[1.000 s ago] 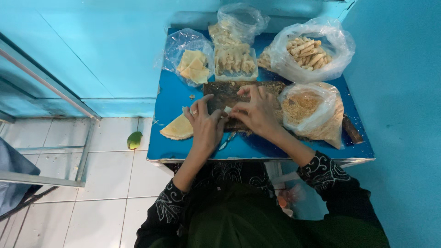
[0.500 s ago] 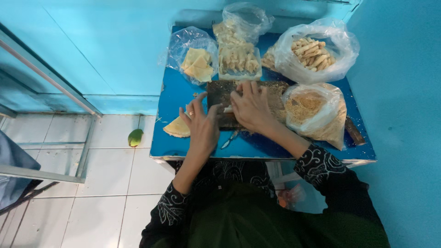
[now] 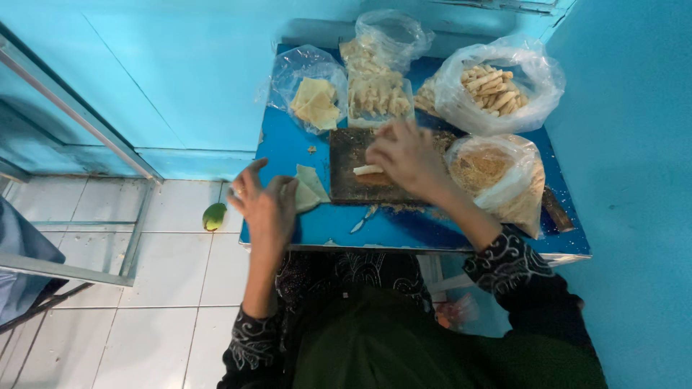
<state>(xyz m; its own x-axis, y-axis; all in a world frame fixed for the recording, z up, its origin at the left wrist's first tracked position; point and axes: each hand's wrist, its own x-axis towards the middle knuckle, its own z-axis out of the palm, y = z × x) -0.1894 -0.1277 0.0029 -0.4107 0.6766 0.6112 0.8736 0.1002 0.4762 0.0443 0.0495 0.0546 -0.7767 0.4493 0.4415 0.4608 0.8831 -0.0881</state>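
My left hand (image 3: 263, 205) rests with fingers spread on a stack of pale triangular wrapper sheets (image 3: 308, 189) at the front left of the blue table (image 3: 404, 227). My right hand (image 3: 404, 155) lies over the dark cutting board (image 3: 360, 173), its fingers on a small rolled pastry (image 3: 367, 170). A knife (image 3: 362, 220) lies on the table in front of the board, apart from both hands.
Plastic bags stand behind and beside the board: folded wrappers (image 3: 313, 101), small pieces (image 3: 378, 90), finished rolls (image 3: 497, 86), crumbly filling (image 3: 494, 173). A green fruit (image 3: 214, 215) lies on the white tiled floor. Blue walls close in on the right and back.
My left hand has moved off the board, left and toward me, onto the wrapper stack. My right hand stays over the board, where a rolled pastry now shows.
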